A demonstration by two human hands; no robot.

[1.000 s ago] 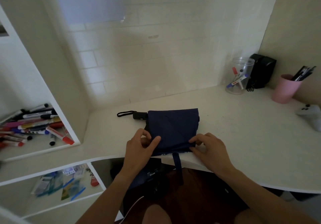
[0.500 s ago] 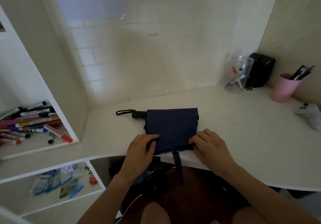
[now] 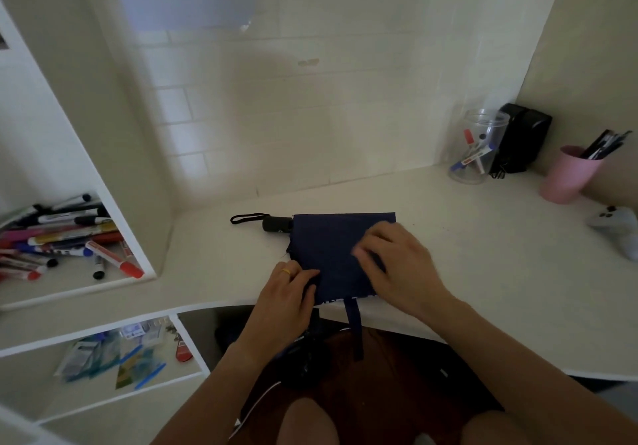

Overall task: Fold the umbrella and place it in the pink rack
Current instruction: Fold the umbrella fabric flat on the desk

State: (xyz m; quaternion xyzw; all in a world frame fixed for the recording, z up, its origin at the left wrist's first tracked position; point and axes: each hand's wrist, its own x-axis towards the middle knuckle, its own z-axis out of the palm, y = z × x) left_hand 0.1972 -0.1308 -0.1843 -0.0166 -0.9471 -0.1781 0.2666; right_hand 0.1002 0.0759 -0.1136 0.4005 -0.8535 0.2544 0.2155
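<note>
Now the navy canopy is being flattened on the desk (image 3: 483, 237) before rolling.

Left of the umbrella (image 3: 328, 248), markers (image 3: 65, 237) carry unreadable print; the left hand (image 3: 286, 292) pins the canopy's near-left edge, fingers together, while the right hand (image 3: 397, 265) lies spread flat on it. Folds are best smoothed evenly, the strap (image 3: 355, 327) kept free. Far right stands the pink rack (image 3: 566, 179); no brand is legible.

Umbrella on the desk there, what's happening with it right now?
A person is flattening a navy folding umbrella on the white desk. The left hand pins its near left corner, and the right hand presses flat on top of the fabric. The black handle points left, and the closing strap dangles off the desk edge, unfastened. No pink rack shows, only a pink cup holding pens.
</note>
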